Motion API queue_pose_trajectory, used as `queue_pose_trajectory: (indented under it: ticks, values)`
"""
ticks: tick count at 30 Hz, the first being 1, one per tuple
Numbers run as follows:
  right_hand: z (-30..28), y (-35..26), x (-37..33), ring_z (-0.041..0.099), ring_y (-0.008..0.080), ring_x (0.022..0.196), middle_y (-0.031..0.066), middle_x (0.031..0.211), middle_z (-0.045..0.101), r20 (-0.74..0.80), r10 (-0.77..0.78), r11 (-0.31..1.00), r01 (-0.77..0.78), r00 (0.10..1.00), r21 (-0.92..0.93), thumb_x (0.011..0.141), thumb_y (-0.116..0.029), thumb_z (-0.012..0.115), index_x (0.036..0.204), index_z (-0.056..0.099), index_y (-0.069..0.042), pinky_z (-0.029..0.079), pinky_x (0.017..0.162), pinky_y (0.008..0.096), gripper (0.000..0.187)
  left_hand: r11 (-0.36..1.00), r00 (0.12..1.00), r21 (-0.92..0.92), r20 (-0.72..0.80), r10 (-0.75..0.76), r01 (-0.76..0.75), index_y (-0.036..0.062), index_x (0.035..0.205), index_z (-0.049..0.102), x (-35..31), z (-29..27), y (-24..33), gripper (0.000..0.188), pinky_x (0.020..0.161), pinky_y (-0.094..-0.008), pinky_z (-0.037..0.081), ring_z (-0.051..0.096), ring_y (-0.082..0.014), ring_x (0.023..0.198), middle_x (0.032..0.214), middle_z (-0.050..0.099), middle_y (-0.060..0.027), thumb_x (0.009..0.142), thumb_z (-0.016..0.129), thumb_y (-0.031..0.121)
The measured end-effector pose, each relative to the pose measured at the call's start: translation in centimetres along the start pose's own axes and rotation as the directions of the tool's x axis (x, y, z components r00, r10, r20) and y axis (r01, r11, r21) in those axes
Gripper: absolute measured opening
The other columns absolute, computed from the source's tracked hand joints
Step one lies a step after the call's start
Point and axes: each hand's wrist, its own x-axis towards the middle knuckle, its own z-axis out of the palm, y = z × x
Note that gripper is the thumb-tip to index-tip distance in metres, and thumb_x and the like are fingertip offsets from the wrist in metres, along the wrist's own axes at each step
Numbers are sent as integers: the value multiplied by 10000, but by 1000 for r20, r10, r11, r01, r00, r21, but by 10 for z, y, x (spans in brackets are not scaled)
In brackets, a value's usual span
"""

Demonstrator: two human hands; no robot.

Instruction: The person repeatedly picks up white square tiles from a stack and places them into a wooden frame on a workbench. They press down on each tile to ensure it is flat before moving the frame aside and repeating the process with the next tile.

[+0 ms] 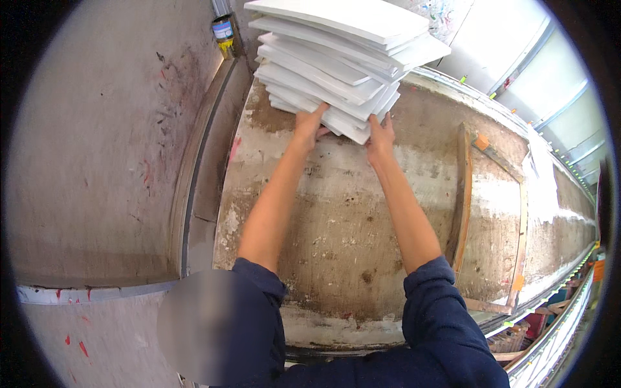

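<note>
A tall, uneven stack of white sheets (330,64) rests at the far end of a long, stained table (343,239). Its layers are fanned and shifted against each other, and some edges stick out. My left hand (311,127) grips the near edge of the lower layers, thumb on top and fingers partly hidden beneath. At the near right corner, my right hand (380,134) holds the same stack, with its fingers partly out of sight behind the edge. Both arms are stretched forward over the table.
A wooden frame (463,194) with orange patches lies on the table to the right. Beyond it is a white sheet (542,171). A paint-smeared can (224,33) stands at the far left. Railed tables run along the right, and a stained surface (110,149) fills the left.
</note>
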Motion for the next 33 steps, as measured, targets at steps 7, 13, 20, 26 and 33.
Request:
queue_pose_trajectory:
  ticks: [7,13,20,26,33]
  values:
    - [-43,-35,45,549,201,1036,154,1201,538,197,1,1000,-6,980,25,899,-146,517,1314,407,46,463,851,322,470,991,957,24,-262,-120,131,-140,1337,-125,29,64,-32,1169,813,-385,558,361,-355,1218,1364,108,-298,687,761,257]
    - [-36,-27,40,547,204,1054,149,1203,539,234,-94,985,57,968,162,894,-130,521,1310,404,64,445,883,309,474,994,966,-110,-257,-37,9,-138,1321,-40,49,46,-54,1113,796,-383,558,398,-343,1175,1324,188,-276,654,781,207]
    - [-45,-11,49,515,202,1102,146,1253,499,168,-145,968,105,975,226,875,-91,520,1307,410,65,423,913,302,472,999,904,48,-425,36,-17,-117,1201,270,33,69,-47,725,807,-422,537,521,-306,1070,1214,433,-211,719,732,164]
    - [-39,3,65,494,205,1121,141,1260,470,143,-208,965,178,968,195,866,-86,527,1288,427,79,406,928,299,464,986,873,163,-475,105,-29,-125,1208,277,67,54,-64,726,828,-421,533,523,-305,1062,1222,432,-206,722,730,167]
    - [-49,-4,106,464,218,1140,136,1254,426,156,-267,942,224,951,251,826,-102,575,1242,478,98,393,923,302,471,988,928,152,-367,68,-12,-162,1200,297,80,82,-45,726,828,-398,541,543,-297,1042,1219,440,-221,724,725,179]
